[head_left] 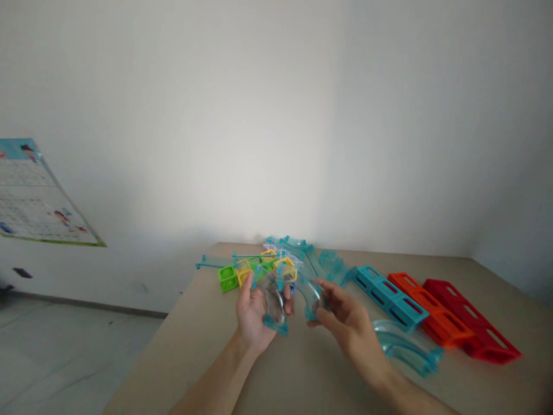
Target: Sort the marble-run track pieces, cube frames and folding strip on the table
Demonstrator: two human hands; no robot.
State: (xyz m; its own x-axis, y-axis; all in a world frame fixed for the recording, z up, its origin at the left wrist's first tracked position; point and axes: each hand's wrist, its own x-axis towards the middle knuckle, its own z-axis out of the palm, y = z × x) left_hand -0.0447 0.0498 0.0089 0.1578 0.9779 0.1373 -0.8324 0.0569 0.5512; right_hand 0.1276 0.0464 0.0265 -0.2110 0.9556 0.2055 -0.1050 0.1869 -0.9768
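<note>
Above the table's near middle, my left hand is closed around a clear blue curved track piece, which lies along the palm and fingers. My right hand pinches a second clear curved track piece by its near end, thumb on one side. The two pieces are held side by side; I cannot tell whether their far ends touch. Behind them sits a cluster of green block frames and yellow block frames, partly hidden by the held pieces.
Clear blue track pieces lie at the back by the wall. To the right are a blue block row, an orange row and a red row. Curved tracks rest beside my right forearm. A poster hangs left.
</note>
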